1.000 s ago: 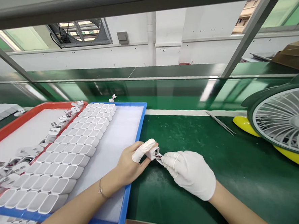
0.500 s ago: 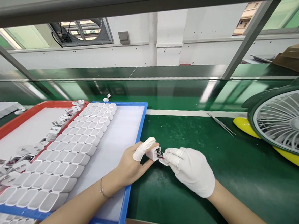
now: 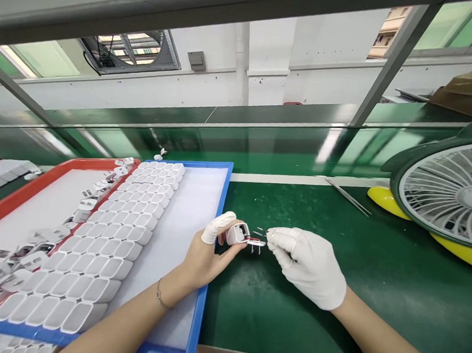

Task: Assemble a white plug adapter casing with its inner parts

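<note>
My left hand (image 3: 207, 260), bare apart from a white finger cot, is closed around a small white charger housing (image 3: 236, 234). Its open end faces right and shows a circuit board inside. A white plug cover (image 3: 257, 242) with two metal prongs pointing down hangs at that opening, joined by red and dark wires. My right hand (image 3: 308, 263), in a white glove, is pinched just to the right. Two thin points, apparently the tips of tweezers (image 3: 260, 231), stick out from its fingertips toward the housing; the rest is hidden in the glove.
Rows of white housings (image 3: 111, 249) stand in a blue tray (image 3: 218, 212) at left. Beyond lies a red tray (image 3: 38, 196) with wired plug parts (image 3: 27, 257). Metal tweezers (image 3: 349, 197) rest at the back right, beside a fan (image 3: 459, 190) with a yellow base.
My right hand has drawn back to the right, away from the housing. The housing has turned and shifted left, and the plug cover now shows with prongs down.
</note>
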A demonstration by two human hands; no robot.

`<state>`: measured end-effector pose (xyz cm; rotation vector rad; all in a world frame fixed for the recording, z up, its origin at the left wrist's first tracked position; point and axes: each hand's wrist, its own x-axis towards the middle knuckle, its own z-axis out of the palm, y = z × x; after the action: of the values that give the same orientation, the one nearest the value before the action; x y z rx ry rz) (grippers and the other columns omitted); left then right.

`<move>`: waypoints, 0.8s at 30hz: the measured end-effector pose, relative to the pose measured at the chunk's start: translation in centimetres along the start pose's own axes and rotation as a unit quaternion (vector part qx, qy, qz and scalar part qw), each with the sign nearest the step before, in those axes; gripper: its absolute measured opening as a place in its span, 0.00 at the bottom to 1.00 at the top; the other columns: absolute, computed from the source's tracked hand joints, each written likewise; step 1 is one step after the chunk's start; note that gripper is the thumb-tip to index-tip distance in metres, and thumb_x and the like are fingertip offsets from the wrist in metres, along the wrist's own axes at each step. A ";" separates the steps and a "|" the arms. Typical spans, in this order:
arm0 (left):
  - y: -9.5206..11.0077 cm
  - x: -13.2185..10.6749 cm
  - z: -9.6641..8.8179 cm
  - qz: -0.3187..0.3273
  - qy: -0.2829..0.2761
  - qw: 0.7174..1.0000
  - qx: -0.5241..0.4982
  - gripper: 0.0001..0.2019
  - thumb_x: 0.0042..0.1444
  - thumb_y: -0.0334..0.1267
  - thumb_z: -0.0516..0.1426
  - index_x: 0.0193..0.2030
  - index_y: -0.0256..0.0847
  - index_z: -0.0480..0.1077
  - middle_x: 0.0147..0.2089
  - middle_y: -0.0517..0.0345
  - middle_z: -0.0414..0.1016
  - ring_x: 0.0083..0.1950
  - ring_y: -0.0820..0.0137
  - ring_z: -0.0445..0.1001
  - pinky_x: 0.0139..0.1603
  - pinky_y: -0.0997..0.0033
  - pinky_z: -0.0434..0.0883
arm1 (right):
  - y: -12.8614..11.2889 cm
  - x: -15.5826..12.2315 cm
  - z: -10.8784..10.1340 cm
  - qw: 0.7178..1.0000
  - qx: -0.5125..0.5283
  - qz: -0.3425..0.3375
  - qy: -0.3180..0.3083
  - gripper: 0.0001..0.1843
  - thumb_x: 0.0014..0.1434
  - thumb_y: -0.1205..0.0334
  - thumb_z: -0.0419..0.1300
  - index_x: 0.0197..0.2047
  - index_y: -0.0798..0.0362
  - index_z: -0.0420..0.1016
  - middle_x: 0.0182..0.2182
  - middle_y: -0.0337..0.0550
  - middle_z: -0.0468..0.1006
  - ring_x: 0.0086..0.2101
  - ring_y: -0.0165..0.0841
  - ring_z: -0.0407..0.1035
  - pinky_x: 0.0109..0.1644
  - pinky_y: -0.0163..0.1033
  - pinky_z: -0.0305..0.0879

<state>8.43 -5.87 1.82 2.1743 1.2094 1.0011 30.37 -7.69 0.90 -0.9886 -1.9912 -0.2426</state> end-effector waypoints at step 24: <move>0.4 1.5 -2.5 -0.368 0.069 0.752 -0.543 0.08 0.60 0.40 0.54 0.38 0.36 0.65 0.33 0.50 0.76 0.15 0.81 0.62 0.13 0.82 0.59 | 5.2 -1.7 2.7 0.925 -0.227 0.161 -0.260 0.21 0.59 0.69 0.50 0.54 0.54 0.71 0.51 0.49 0.72 0.49 0.44 0.66 0.50 0.51 0.65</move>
<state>7.22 -4.69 4.18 0.6292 0.9761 1.0733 32.91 -3.81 -3.06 -1.8134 -2.2431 -0.2881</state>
